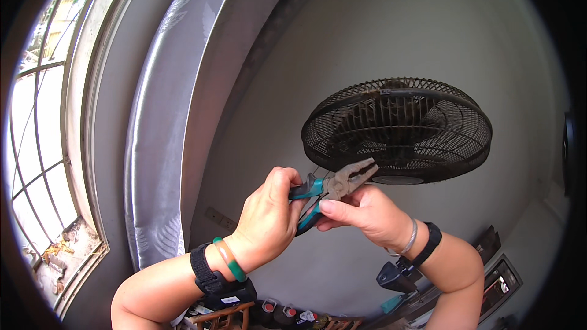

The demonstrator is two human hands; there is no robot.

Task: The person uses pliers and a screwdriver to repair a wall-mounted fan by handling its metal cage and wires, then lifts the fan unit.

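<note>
A pair of pliers (337, 188) with teal and black handles is held up between my hands, its worn metal jaws parted and pointing up to the right. My left hand (267, 215) is closed around the handles on the left side. My right hand (372, 212) grips the pliers from the right, the thumb lying on the lower handle near the pivot. Just beyond the jaw tips, a black fan (397, 131) with a round wire cage appears. I cannot tell whether the pliers touch it.
A barred window (46, 122) and a shiny grey curtain (160, 128) run along the left. Below my arms are large bottles with red caps (287, 313), a wooden frame (221, 316) and a dark box (227, 296). A wall socket (220, 217) is behind my left hand.
</note>
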